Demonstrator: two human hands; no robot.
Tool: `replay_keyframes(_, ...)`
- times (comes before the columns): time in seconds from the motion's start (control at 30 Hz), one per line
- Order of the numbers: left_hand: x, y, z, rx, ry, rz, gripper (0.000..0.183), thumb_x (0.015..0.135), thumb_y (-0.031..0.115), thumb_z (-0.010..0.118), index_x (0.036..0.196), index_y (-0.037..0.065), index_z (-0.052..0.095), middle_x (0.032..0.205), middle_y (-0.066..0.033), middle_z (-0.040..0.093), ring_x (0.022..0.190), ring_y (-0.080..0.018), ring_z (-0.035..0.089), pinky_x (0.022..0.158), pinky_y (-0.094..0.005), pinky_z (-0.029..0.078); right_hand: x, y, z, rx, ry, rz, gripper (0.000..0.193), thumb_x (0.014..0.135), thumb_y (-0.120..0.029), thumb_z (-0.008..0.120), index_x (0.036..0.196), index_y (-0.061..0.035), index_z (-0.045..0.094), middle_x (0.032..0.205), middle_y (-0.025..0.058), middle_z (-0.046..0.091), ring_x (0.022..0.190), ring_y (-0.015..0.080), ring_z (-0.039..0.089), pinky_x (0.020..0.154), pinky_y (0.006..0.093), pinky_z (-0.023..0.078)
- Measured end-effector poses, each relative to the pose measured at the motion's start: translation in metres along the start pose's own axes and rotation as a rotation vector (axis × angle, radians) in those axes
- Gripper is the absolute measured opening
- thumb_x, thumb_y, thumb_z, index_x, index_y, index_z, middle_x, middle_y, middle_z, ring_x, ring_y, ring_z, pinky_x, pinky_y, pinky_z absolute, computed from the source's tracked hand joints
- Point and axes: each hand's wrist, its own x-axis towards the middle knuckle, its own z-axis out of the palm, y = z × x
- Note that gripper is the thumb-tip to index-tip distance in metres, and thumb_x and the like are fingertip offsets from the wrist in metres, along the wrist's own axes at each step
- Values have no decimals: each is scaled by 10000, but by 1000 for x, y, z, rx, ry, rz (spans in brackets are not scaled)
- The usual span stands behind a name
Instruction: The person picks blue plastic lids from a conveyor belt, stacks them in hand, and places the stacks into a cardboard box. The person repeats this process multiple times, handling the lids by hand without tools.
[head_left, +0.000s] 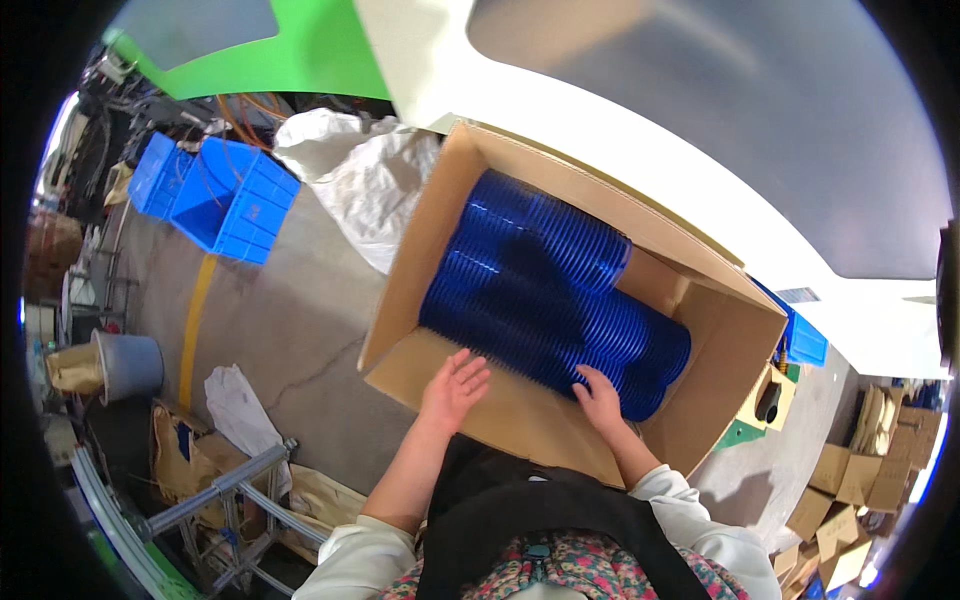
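Note:
A large open cardboard box is in front of me. Rows of thin, dark blue, rounded plastic pieces lie on their edges inside it, nested tightly. Over the near side of the box is my left hand, palm partly up, fingers spread, holding nothing. My right hand reaches over the near wall to the front row of blue pieces. Its thumb and fingers are apart, close to that row; whether they touch it I cannot tell.
A white and green machine housing borders the box's far side. To the left are a white sack, blue crates, a grey bucket and a metal frame. Cardboard boxes are piled at the right.

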Motion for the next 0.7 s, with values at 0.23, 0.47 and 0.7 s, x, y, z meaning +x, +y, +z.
replay_keyframes(0.23, -110, 9, -38, 109, -232, 242, 562, 1022, 399, 442, 1461, 66, 336, 1393, -190, 493, 1253, -301, 503, 1072, -445, 379, 145, -118, 44, -362, 78, -443, 858, 799, -209, 714, 1499, -24, 252, 1561, 191, 252, 1445, 373, 242, 1111, 500, 312)
replay_keyframes(0.47, -216, -7, -214, -31, 60, 323, 606, 976, 437, 524, 1450, 98, 357, 1344, -170, 528, 1222, -313, 517, 1039, -466, 392, 255, -137, 88, -956, -336, 110, 844, 873, -505, 570, 1519, -56, 265, 1605, 141, 161, 1487, 325, 114, 1147, 588, 193)
replay_keyframes(0.7, -289, 1, -285, -172, 143, 367, 593, 978, 420, 532, 1448, 100, 363, 1374, -167, 499, 1233, -311, 498, 1050, -460, 383, 134, -177, 145, -377, -103, -137, 691, 852, -403, 667, 1421, -73, 457, 1528, 190, 343, 1457, 355, 224, 1188, 411, 186)
